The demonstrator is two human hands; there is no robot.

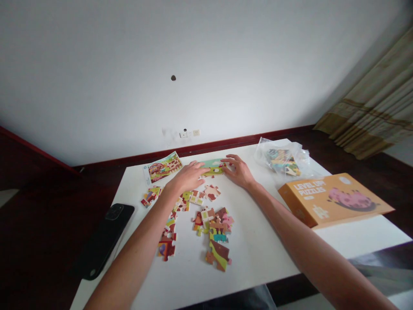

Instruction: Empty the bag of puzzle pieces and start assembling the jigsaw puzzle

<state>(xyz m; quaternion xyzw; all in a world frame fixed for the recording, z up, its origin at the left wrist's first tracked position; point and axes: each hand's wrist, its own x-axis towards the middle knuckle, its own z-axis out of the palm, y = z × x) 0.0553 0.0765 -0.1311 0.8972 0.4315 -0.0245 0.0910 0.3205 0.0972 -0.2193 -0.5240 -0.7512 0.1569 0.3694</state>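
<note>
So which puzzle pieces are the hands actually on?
The joined green strip at the far edge, pressed between left hand and right hand. The loose pieces nearer the person lie untouched.

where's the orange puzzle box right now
In the head view, the orange puzzle box lies flat at the table's right edge, just in front of the clear plastic bag of pieces.

A white table (355,241) stands on a dark floor (38,206) against a plain white wall (206,64) with a dark red skirting board (245,140), wall sockets (189,133) at 12 o'clock and a striped beige curtain (377,107) at 2 o'clock.
</note>
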